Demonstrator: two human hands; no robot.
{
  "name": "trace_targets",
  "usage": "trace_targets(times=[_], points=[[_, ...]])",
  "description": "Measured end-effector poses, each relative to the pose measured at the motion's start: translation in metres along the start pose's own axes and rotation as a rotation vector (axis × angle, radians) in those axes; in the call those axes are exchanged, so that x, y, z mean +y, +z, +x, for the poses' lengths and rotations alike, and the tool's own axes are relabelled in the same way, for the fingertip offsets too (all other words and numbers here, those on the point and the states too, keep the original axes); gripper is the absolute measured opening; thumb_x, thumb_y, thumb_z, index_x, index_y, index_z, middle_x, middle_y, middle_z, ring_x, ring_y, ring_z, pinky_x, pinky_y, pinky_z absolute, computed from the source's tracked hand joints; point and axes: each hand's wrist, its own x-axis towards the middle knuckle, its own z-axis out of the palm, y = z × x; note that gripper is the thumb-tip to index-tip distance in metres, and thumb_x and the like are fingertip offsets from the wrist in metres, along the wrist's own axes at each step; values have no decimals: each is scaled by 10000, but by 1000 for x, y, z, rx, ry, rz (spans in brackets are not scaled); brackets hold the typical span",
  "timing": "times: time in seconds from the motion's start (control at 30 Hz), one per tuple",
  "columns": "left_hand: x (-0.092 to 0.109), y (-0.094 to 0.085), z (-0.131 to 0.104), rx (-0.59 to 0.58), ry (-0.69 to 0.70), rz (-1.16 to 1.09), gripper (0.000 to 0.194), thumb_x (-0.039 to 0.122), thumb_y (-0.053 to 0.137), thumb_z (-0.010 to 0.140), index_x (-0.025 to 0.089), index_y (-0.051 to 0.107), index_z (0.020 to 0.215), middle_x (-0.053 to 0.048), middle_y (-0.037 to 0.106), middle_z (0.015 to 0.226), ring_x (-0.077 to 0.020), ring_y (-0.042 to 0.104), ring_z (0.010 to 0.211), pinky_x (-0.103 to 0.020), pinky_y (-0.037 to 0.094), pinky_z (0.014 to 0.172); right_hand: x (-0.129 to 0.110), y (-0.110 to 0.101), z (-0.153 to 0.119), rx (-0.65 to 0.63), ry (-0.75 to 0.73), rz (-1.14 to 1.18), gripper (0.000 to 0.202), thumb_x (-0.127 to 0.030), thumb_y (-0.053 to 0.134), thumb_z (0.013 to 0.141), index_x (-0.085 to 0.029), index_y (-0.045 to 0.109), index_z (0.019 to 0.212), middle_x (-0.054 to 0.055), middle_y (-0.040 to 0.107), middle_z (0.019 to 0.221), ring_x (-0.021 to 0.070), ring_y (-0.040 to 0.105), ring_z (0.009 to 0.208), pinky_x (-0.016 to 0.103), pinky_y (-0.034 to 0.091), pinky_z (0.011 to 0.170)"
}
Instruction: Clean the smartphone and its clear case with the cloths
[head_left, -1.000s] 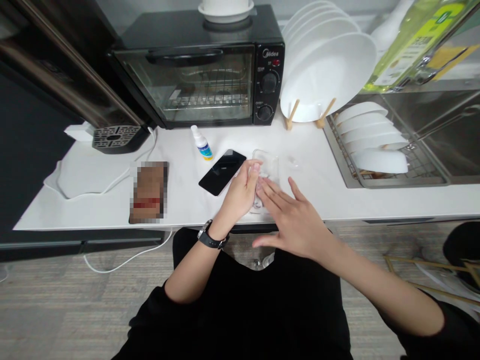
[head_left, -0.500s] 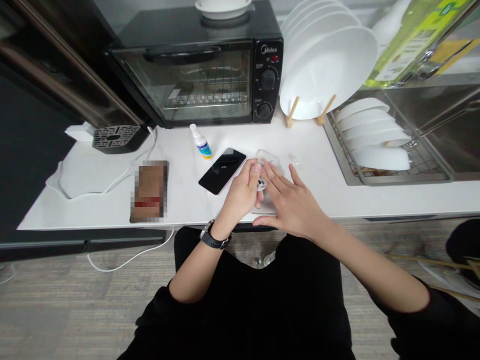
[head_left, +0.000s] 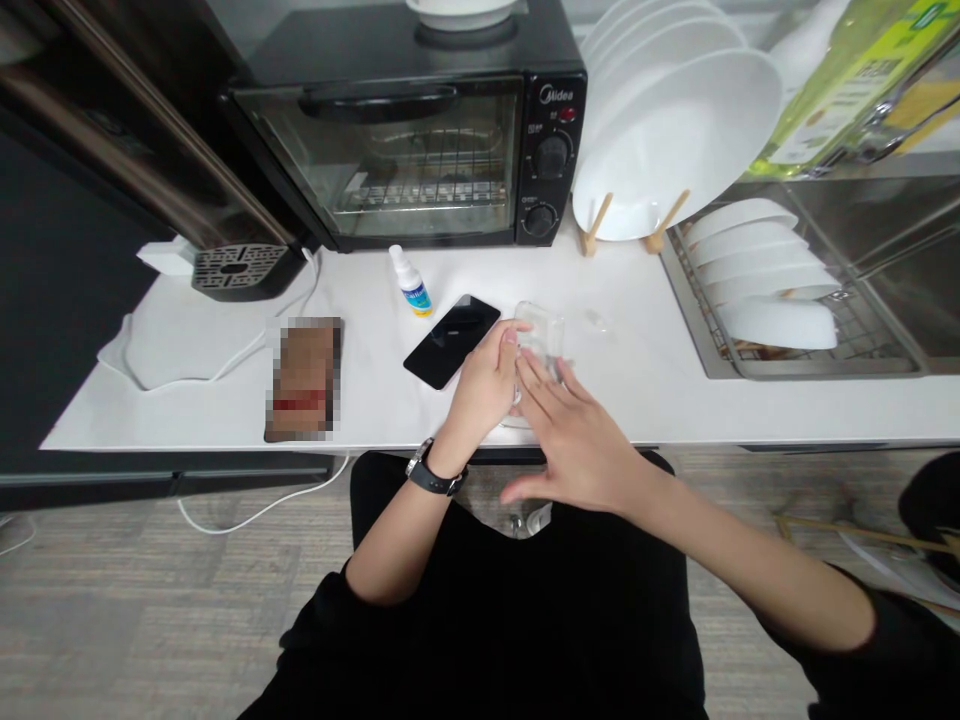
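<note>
My left hand (head_left: 487, 385), with a black-strapped watch (head_left: 433, 470) on its wrist, is closed over the front of the counter. A sliver of something small and whitish shows at its fingers; what it is, I cannot make out. My right hand (head_left: 577, 430) has its fingers stretched and its thumb spread wide, the fingertips meeting the left hand's fingers. Beneath both hands lies a clear plastic phone case (head_left: 541, 318), partly covered. To the left of it a smartphone (head_left: 452, 342) rests with its dark screen up. A small white spray bottle (head_left: 411, 283) with a blue label stands behind the phone.
A black toaster oven (head_left: 420, 160) stands at the back, beside white plates (head_left: 682, 140) in a wooden rack. Bowls (head_left: 780, 322) sit in a wire basket at the sink. A blurred-out flat object (head_left: 304, 380) and a white cable (head_left: 180, 384) lie on the left.
My right hand has slid slightly toward me across the left hand's fingers. The whitish piece in the left hand is now more hidden. The whole view has shifted slightly.
</note>
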Motion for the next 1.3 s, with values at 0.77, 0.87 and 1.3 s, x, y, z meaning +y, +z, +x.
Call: trace_targets(times=[0.77, 0.87, 1.3], points=[[2, 4, 2, -84, -106, 61, 444, 428, 318, 1192, 233, 687, 1341, 69, 599, 572, -159, 616, 456, -295, 541, 637, 19, 8, 10, -11, 204, -50, 1224, -907, 303, 1037, 133, 370, 1678, 392, 347, 1760, 481, 383, 1686, 715, 306, 1371], [0, 3, 2, 1, -41, 109, 427, 393, 343, 1187, 214, 723, 1263, -17, 768, 824, -177, 717, 668, -315, 580, 777, -4, 14, 9, 21, 155, -14, 1309, -992, 360, 953, 119, 447, 1639, 385, 349, 1768, 474, 337, 1708, 697, 326, 1374], [-2, 2, 5, -47, -165, -1, 451, 444, 318, 1188, 224, 705, 1258, 36, 673, 636, -146, 602, 433, -285, 525, 563, 1, 16, 20, 23, 253, -20, 1178, -952, 374, 988, 57, 560, 1567, 361, 368, 1776, 474, 307, 1719, 727, 318, 1367]])
